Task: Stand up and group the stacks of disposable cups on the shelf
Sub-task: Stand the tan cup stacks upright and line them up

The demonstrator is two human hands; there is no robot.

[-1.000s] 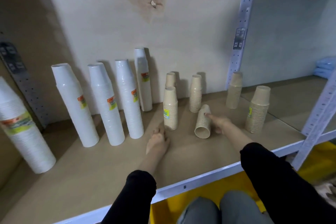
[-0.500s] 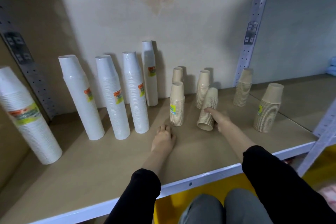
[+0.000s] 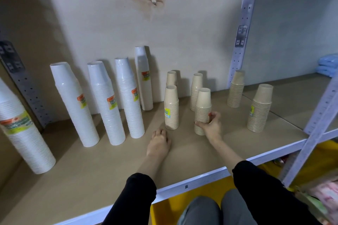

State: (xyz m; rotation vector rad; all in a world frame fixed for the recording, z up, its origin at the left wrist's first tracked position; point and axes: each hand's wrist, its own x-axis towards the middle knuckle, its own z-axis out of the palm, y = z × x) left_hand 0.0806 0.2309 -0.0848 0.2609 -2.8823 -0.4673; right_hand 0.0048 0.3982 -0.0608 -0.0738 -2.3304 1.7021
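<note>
My right hand grips the tan cup stack upright on the shelf, left hand resting loose — standing seems done, so next I'd ease it toward the other tan stacks.

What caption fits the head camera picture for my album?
Right hand grips an upright tan paper cup stack; left hand rests on the brown shelf.

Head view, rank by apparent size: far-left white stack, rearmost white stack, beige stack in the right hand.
1. far-left white stack, nearest camera, so inflated
2. rearmost white stack
3. beige stack in right hand
</note>
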